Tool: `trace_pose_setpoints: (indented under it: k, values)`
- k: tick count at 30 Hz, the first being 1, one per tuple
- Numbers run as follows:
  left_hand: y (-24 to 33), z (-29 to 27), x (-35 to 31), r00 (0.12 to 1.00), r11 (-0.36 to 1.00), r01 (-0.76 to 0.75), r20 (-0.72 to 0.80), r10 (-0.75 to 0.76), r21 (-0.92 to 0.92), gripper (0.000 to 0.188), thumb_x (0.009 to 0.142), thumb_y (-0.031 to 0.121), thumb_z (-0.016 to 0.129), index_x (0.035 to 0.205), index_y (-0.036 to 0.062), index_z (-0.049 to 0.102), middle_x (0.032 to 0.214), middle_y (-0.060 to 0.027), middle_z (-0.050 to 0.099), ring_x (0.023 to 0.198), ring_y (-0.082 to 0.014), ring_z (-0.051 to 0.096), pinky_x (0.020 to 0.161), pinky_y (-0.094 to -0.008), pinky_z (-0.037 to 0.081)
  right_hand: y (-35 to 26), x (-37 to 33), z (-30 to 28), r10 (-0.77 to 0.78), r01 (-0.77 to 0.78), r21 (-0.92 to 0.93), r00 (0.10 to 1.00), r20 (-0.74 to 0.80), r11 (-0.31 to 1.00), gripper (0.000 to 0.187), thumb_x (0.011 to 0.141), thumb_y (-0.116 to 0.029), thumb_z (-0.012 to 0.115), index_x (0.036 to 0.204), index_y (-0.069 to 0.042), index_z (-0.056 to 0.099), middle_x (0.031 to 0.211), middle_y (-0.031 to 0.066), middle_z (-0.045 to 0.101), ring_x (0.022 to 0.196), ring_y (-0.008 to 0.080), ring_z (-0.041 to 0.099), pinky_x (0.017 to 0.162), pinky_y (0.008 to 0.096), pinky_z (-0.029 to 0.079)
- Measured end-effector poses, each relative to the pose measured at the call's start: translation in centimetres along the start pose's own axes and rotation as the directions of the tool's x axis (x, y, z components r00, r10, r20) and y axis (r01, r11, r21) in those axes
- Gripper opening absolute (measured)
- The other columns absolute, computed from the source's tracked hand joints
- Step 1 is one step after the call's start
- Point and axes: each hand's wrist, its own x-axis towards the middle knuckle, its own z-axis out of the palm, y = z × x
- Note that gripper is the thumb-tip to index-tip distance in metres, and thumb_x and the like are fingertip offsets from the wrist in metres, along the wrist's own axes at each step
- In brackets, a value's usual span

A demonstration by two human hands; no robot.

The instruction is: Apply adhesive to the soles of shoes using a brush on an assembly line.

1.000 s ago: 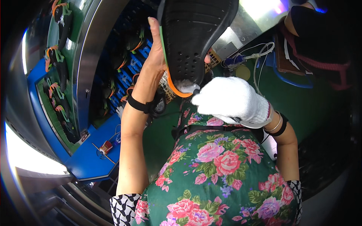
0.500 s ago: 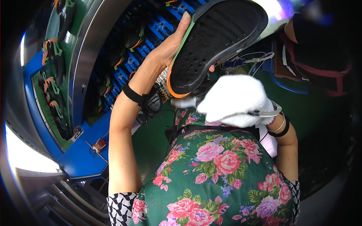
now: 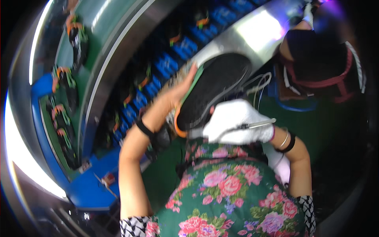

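Observation:
My left hand (image 3: 179,93) grips the left edge of a black shoe sole (image 3: 217,85), thumb along its green and orange rim. The sole is tilted, with its heel end toward me and its dark face up. My right hand (image 3: 235,120), in a white glove, is closed round a slim, pale-handled tool (image 3: 261,123). The handle sticks out on the right of the glove. At the glove's left, a blurred grey end lies close to the orange heel rim; whether it touches cannot be told.
Beyond the sole, a curved metal edge (image 3: 215,45) borders a blue slatted conveyor (image 3: 183,47) with dark shoe parts. At left, more shoe parts (image 3: 65,85) lie on a green belt near a blue ledge (image 3: 89,191). White cables (image 3: 260,85) and a seated person (image 3: 312,59) are at right.
The sole and both hands have come lower in the picture, nearer my body. The gloved hand has shifted slightly left, and the conveyor looks turned as the view moved.

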Motion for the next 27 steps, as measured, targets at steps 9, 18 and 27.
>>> trace_pose_setpoints:
  k: [9, 18, 27]
  values:
    - [-6.2, -0.5, -0.7, 0.959, 0.944, 0.025, 0.274, 0.07, -0.33, 0.061, 0.103, 0.052, 0.046, 0.124, -0.0022, 0.065, 0.106, -0.024, 0.073, 0.083, -0.0402, 0.074, 0.072, -0.0523, 0.064, -2.4, -1.0, 1.0, 0.138, -0.208, -0.021, 0.715, -0.685, 0.978, 0.015, 0.082, 0.002, 0.078, 0.097, -0.002, 0.08, 0.096, 0.0096, 0.078, 0.084, 0.0175, 0.074, 0.076, 0.0309, 0.058]
    - [-7.8, -0.1, -0.4, 0.95, 0.949, -0.304, 0.054, 0.309, -0.079, 0.056, 0.1, 0.036, 0.061, 0.143, 0.0009, 0.055, 0.146, -0.0137, 0.058, 0.136, -0.0302, 0.053, 0.12, -0.0501, 0.035, -0.4, -2.8, 0.0, -0.132, -0.078, -0.376, 0.855, -0.502, 0.923, 0.021, 0.082, -0.01, 0.071, 0.103, -0.008, 0.077, 0.101, 0.0112, 0.076, 0.092, 0.0296, 0.071, 0.082, 0.0408, 0.057]
    - [-9.3, -0.1, -1.1, 0.944, 0.834, -0.231, 0.091, 0.316, -0.502, 0.054, 0.106, 0.042, 0.051, 0.14, 0.001, 0.056, 0.14, -0.0202, 0.061, 0.126, -0.0389, 0.061, 0.107, -0.057, 0.051, -1.1, -5.6, 2.5, -0.237, -0.061, -0.443, 0.776, -0.584, 0.895, 0.026, 0.077, -0.006, 0.074, 0.102, -0.008, 0.076, 0.101, 0.0087, 0.076, 0.09, 0.0301, 0.069, 0.079, 0.0407, 0.057]
